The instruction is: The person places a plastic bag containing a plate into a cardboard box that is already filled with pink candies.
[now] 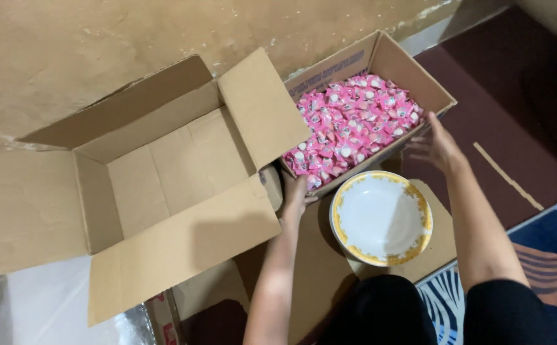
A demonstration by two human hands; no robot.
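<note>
Box of pink wrapped sweets [368, 96], tilted on floor by wall. Left hand [293, 195] gripping near corner, fingers curled under edge; right hand [437, 145] spread flat against far side, probably pressing. Step: tipping or shifting box. Next needs steady two-sided grip. White gold-rimmed bowl [380, 217] just beside; empty open carton [150, 172] left.

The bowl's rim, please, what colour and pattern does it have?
The white bowl has a yellow-gold ornate band on its rim, seen in the head view.
</note>
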